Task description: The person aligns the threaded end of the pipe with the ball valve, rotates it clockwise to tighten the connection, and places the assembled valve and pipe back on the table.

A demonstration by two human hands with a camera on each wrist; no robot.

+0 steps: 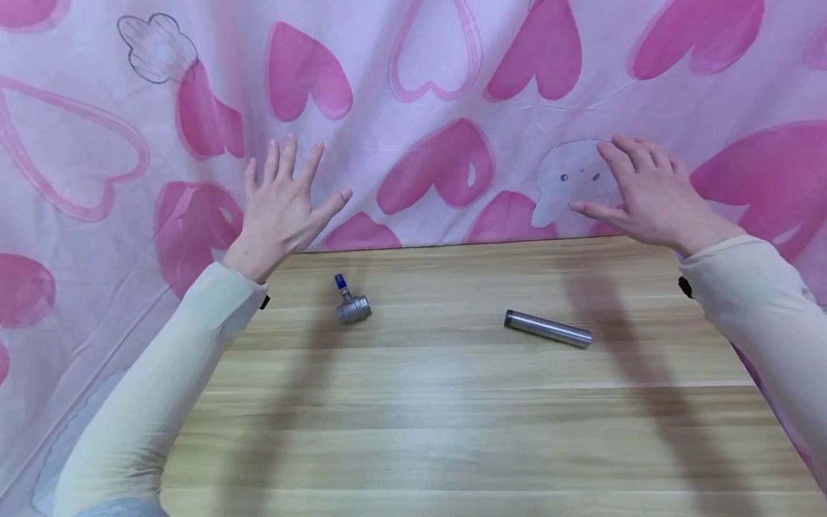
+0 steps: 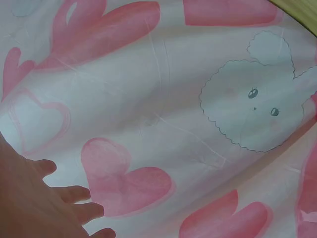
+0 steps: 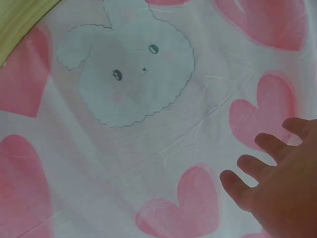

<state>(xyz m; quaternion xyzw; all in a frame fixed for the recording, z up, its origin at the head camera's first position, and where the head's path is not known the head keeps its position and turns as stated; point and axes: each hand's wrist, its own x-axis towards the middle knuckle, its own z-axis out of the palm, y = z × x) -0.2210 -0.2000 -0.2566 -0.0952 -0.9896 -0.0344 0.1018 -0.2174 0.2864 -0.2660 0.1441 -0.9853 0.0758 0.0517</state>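
Note:
My left hand (image 1: pixel 279 208) is raised with its fingers spread, above the table's far left part, and holds nothing. Below and to the right of it lies a small metal ball valve (image 1: pixel 354 309) with a blue-sleeved handle. Over the far right side my right hand (image 1: pixel 652 190) hangs in the air, fingers extended and a little bent, also holding nothing. A plain metal tube (image 1: pixel 548 329) rests on the table, lower and to the left of that hand. In the wrist views, the left hand (image 2: pixel 44 203) and right hand (image 3: pixel 282 183) show only in part, against the curtain.
The wood-grain table (image 1: pixel 426 416) spreads out below both arms, whose shadows fall on it. A pink-and-white curtain (image 1: pixel 368 165) with hearts and a rabbit face hangs along the table's far edge and down the left side.

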